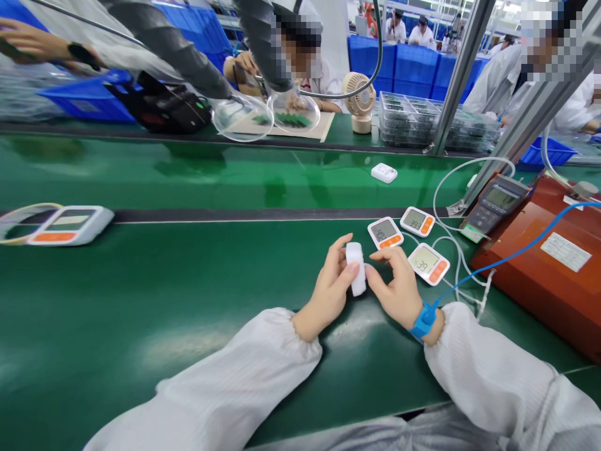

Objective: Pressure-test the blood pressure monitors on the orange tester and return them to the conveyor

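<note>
A small white device (pixel 355 269) is held on edge above the green mat, gripped between the thumb and fingers of my left hand (pixel 328 288). Just right of it is my right hand (pixel 397 288), with a blue strap on the wrist. Its thumb and index finger are apart, the thumb tip close to the device's side; whether they touch is unclear. Behind my right hand lie three white-and-orange meters with lit digits: one at left (pixel 385 233), one farther back (pixel 417 222) and one nearer (pixel 429 264). Thin white tubes run from them to the right.
A red-brown box (pixel 544 250) and a grey handheld gauge (pixel 498 203) stand at right. Another meter (pixel 70 225) lies far left. A white unit (pixel 384 173) rests on the conveyor (pixel 225 181). Beyond are a fan (pixel 359 100), clear trays (pixel 413 119), ducts and people.
</note>
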The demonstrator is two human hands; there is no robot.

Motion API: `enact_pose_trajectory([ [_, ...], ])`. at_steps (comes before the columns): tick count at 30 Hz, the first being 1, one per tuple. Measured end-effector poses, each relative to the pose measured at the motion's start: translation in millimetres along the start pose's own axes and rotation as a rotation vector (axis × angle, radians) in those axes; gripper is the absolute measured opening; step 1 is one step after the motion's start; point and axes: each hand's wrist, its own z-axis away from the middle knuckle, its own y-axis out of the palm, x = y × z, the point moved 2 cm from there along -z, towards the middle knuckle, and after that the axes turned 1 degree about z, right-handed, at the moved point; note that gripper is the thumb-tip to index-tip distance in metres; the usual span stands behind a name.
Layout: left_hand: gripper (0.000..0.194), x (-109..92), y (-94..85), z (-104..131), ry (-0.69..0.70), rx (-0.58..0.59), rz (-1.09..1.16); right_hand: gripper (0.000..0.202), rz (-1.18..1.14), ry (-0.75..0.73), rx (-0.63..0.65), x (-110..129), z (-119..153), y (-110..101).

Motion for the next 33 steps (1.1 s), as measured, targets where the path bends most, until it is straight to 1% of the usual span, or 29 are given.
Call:
enact_pose_trajectory([
  [1, 0.081, -0.7, -0.4, -1.5, -0.032, -0.022, 0.018, 0.011, 0.003, -0.01, -0.01, 0.1, 0.7, -0.9],
  [2, 0.086, -1.3, -0.8, -3.0, -0.064, -0.042, 0.03, 0.014, -0.013, 0.002, 0.022, -0.3, 1.5, -0.7],
  [3, 0.089, -1.9, -1.1, -4.2, -0.095, -0.06, 0.038, 0.018, -0.042, 0.036, 0.087, -1.1, 2.4, 0.4],
  [5, 0.089, -3.2, -0.4, -5.3, -0.162, -0.069, 0.053, 0.033, -0.093, 0.142, 0.256, -3.3, 4.2, 3.8],
  [6, 0.085, -4.1, 0.6, -5.1, -0.19, -0.061, 0.064, 0.042, -0.096, 0.197, 0.321, -4.2, 4.7, 5.3],
  [8, 0.074, -6.6, 2.9, -3.8, -0.214, -0.041, 0.06, 0.062, -0.026, 0.28, 0.381, -5.5, 4.7, 6.5],
  [9, 0.068, -7.9, 3.6, -3.2, -0.207, -0.029, 0.032, 0.069, 0.033, 0.306, 0.391, -5.9, 4.3, 6.4],
  [11, 0.058, -10.2, 2.9, -3.3, -0.174, 0.014, -0.037, 0.073, 0.126, 0.342, 0.405, -6.5, 3.6, 5.9],
  [13, 0.056, -11.3, -1.1, -6.0, -0.158, 0.115, -0.033, 0.069, 0.135, 0.354, 0.39, -7.4, 3.2, 4.9],
  [15, 0.058, -11.6, -7.3, -10.0, -0.204, 0.296, 0.05, 0.063, 0.06, 0.346, 0.34, -9.5, 3.2, 3.8],
  [16, 0.061, -11.9, -10.6, -11.8, -0.241, 0.401, 0.092, 0.06, 0.012, 0.339, 0.308, -11.1, 3.3, 3.2],
  [18, 0.075, -13.2, -16.6, -14.1, -0.318, 0.594, 0.151, 0.054, -0.079, 0.327, 0.25, -14.9, 3.6, 2.7],
  [19, 0.081, -14.2, -18.9, -14.8, -0.346, 0.657, 0.173, 0.052, -0.111, 0.322, 0.229, -16.7, 3.7, 2.6],
  [20, 0.085, -15.2, -20.6, -15.3, -0.36, 0.693, 0.198, 0.05, -0.133, 0.318, 0.217, -18.2, 3.8, 2.8],
  [21, 0.085, -16.2, -21.4, -15.7, -0.366, 0.707, 0.223, 0.05, -0.146, 0.314, 0.211, -19.1, 3.8, 3.0],
  [23, 0.083, -17.8, -21.4, -16.3, -0.363, 0.694, 0.265, 0.055, -0.158, 0.314, 0.213, -19.1, 3.9, 3.4],
  [28, 0.078, -19.8, -19.0, -17.5, -0.337, 0.65, 0.302, 0.079, -0.202, 0.387, 0.315, -12.0, 5.3, 4.1],
  [30, 0.077, -20.1, -19.0, -18.0, -0.332, 0.653, 0.298, 0.082, -0.204, 0.39, 0.332, -9.9, 5.9, 3.8],
  [33, 0.078, -19.8, -19.7, -18.8, -0.327, 0.653, 0.279, 0.08, -0.159, 0.367, 0.329, -10.3, 6.9, 3.8],
])
